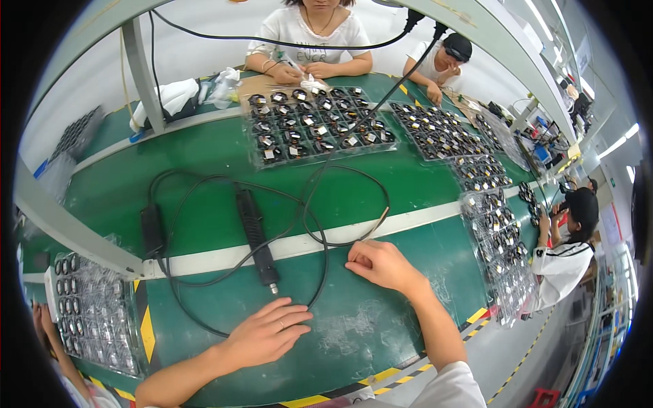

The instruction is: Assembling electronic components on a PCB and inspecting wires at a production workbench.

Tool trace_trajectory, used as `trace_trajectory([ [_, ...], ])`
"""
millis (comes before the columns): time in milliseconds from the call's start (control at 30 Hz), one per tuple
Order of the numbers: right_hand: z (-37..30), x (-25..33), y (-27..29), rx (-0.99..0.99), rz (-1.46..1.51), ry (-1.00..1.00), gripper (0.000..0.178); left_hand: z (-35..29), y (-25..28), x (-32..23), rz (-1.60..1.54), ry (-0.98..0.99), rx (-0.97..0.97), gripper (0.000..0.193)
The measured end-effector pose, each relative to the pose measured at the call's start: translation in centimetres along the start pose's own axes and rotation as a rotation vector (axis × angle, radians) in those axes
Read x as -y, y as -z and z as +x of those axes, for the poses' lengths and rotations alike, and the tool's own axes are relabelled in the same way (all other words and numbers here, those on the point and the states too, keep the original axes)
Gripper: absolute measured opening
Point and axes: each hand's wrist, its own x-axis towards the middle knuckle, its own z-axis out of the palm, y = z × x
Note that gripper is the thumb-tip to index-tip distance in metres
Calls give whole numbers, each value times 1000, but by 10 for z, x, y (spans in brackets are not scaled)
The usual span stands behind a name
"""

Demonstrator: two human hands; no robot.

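My left hand [269,332] lies flat on the green table [367,326], fingers spread, holding nothing. Just above it lies a black electric screwdriver [256,234], tip pointing toward my hand, with its black cable [320,251] looping around it. My right hand [382,264] rests on the table near the white stripe [408,221] with fingers curled in; I cannot tell if a small part is inside. A thin stick [379,221] lies just above my right hand.
Clear trays of small black fans [316,126] lie across the table, more trays [500,234] run along the right edge, and another tray [95,313] lies at the left. A black adapter [151,231] lies left. People sit opposite and at the right. A grey frame post [146,75] stands at the back left.
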Motion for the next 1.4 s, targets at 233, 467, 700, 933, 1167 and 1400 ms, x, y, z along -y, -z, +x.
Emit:
trace_trajectory([
  [233, 1, 1, 2, 17, -3, 4, 16, -2, 0, 1, 3, -17, 7, 27],
  [467, 0, 2, -2, -14, 2, 24, 14, -4, -1, 0, -14, -12, 18, 27],
  [700, 5, -17, 5, 25, 272, -192, 10, 1, -2, 2, -12, -5, 14, 25],
  [933, 9, -38, 13, 7, 675, -353, 17, 4, -2, 4, -14, -15, 20, 25],
  [1167, 3, -39, -7, -52, 705, -330, 26, -11, -6, 3, 44, -13, 18, 26],
  [1400, 8, -37, 0, -63, 694, -320, 28, -12, -7, 11, -38, -26, -13, 24],
])
